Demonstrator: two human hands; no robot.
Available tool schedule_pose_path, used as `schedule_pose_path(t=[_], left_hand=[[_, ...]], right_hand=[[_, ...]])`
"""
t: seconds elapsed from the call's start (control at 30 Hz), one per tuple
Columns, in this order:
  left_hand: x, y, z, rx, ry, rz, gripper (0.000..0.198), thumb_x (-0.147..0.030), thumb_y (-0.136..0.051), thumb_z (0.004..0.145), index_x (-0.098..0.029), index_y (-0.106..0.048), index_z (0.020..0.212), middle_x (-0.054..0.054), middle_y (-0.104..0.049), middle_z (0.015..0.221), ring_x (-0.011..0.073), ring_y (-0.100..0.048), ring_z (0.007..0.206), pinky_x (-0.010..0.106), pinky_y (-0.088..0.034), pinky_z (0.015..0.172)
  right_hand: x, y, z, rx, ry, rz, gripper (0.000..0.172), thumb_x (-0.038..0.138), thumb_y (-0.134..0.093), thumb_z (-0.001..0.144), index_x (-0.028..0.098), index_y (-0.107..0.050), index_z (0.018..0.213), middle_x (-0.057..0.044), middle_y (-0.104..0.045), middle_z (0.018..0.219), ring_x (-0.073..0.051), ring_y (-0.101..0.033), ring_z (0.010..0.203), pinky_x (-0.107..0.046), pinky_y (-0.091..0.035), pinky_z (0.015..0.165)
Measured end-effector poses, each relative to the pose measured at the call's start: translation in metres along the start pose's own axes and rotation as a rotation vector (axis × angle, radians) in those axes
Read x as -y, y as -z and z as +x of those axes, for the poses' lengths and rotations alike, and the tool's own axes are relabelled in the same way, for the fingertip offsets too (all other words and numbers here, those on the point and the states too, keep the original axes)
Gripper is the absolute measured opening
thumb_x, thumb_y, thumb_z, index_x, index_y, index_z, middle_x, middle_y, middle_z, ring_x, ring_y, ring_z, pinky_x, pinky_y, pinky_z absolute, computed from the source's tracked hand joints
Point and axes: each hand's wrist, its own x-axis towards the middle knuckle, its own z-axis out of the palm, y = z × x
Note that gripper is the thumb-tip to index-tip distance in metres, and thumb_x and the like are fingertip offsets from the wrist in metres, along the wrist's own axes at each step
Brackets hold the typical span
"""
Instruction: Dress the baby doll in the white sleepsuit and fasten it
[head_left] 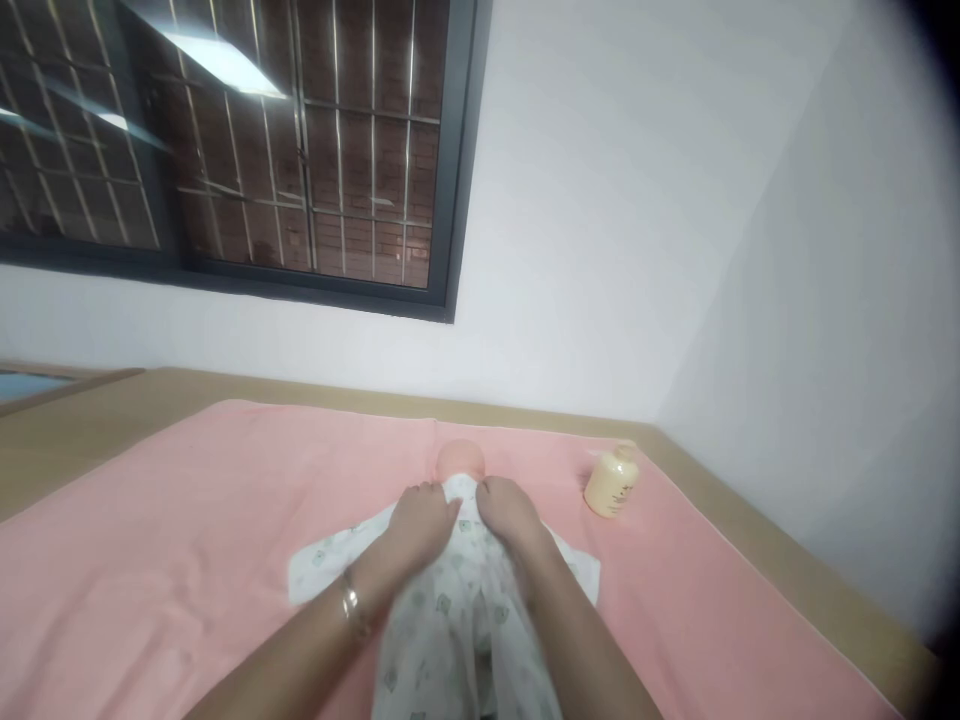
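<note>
A doll lies on the pink blanket, its bald head (460,458) showing past the collar of a white baby garment (466,590) with small green-grey prints. The garment's sleeves spread out to both sides, and its lower part runs toward me. My left hand (424,520), with a bracelet (350,598) on the wrist, is closed on the cloth left of the collar. On the other side of the collar, my right hand (508,508) has its fingers curled round the cloth. The doll's body is hidden by the garment and my arms.
A pale yellow bottle (611,482) stands on the pink blanket (247,470), right of my right hand. The blanket covers a wooden surface (679,450) set against a white wall (592,200). A barred window (315,150) is above, to the left.
</note>
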Motion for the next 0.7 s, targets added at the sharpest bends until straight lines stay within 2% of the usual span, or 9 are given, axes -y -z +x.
schedule_pose_path(t=[0.07,0.13,0.23,0.33,0.43,0.57,0.63,0.7], left_hand=[[-0.009,-0.002,-0.010,-0.027,-0.128,0.121,0.043,-0.031,-0.034,0.093,-0.002,-0.062,0.108,0.025,-0.063,0.110,0.0335,-0.057,0.105,0.044,-0.038,0.092],[-0.013,0.000,-0.014,-0.010,-0.177,0.137,0.036,-0.022,-0.036,0.090,-0.003,-0.063,0.104,0.023,-0.064,0.107,0.0328,-0.058,0.104,0.043,-0.039,0.092],[-0.007,0.009,-0.009,0.056,-0.059,0.009,0.034,-0.023,-0.035,0.091,-0.009,-0.065,0.099,0.019,-0.067,0.102,0.0279,-0.063,0.094,0.036,-0.044,0.083],[0.006,0.018,0.001,0.087,-0.016,-0.066,0.045,-0.036,-0.026,0.096,-0.014,-0.064,0.108,0.015,-0.068,0.108,0.0252,-0.065,0.096,0.033,-0.046,0.080],[0.012,0.019,0.005,0.114,-0.053,-0.119,0.051,-0.044,-0.023,0.096,-0.017,-0.060,0.118,0.013,-0.065,0.120,0.0253,-0.062,0.105,0.033,-0.045,0.086],[0.007,0.011,-0.008,0.092,-0.091,0.020,0.054,-0.043,-0.027,0.094,-0.009,-0.054,0.127,0.020,-0.058,0.128,0.0310,-0.055,0.117,0.040,-0.039,0.097],[0.004,0.009,-0.016,0.099,-0.172,0.091,0.056,-0.041,-0.030,0.093,-0.005,-0.049,0.131,0.022,-0.050,0.136,0.0335,-0.047,0.126,0.043,-0.034,0.103],[0.003,0.011,-0.020,0.120,-0.224,0.083,0.056,-0.042,-0.031,0.093,-0.005,-0.048,0.132,0.021,-0.046,0.141,0.0333,-0.042,0.130,0.043,-0.032,0.106]], right_hand=[[-0.003,-0.003,0.006,-0.003,-0.020,-0.005,0.048,0.025,-0.022,0.095,0.010,-0.067,0.104,-0.018,-0.066,0.113,-0.028,-0.060,0.107,-0.046,-0.032,0.101],[-0.003,-0.004,0.005,-0.005,-0.020,-0.015,0.048,0.025,-0.022,0.096,0.010,-0.067,0.105,-0.018,-0.066,0.113,-0.028,-0.059,0.109,-0.051,-0.023,0.106],[0.003,-0.001,-0.009,-0.005,0.025,-0.036,0.042,0.026,-0.029,0.094,0.012,-0.067,0.100,-0.016,-0.069,0.106,-0.027,-0.061,0.103,-0.051,-0.018,0.108],[0.010,0.004,-0.023,0.008,0.101,-0.037,0.038,0.025,-0.032,0.093,0.015,-0.068,0.091,-0.013,-0.071,0.097,-0.024,-0.064,0.094,-0.046,-0.024,0.106],[0.012,0.005,-0.022,0.001,0.066,-0.048,0.040,0.026,-0.030,0.094,0.015,-0.069,0.095,-0.014,-0.070,0.102,-0.025,-0.063,0.098,-0.043,-0.029,0.103],[0.002,0.002,-0.004,0.015,-0.071,-0.050,0.051,0.029,-0.022,0.097,0.008,-0.067,0.108,-0.021,-0.066,0.113,-0.029,-0.061,0.106,-0.041,-0.038,0.094],[-0.003,0.002,0.002,0.037,-0.095,-0.038,0.056,0.030,-0.017,0.098,0.006,-0.066,0.112,-0.022,-0.065,0.113,-0.029,-0.062,0.105,-0.039,-0.042,0.089],[-0.004,0.004,0.002,0.056,-0.094,-0.033,0.058,0.032,-0.016,0.098,0.006,-0.066,0.113,-0.021,-0.066,0.113,-0.029,-0.062,0.105,-0.038,-0.043,0.087]])
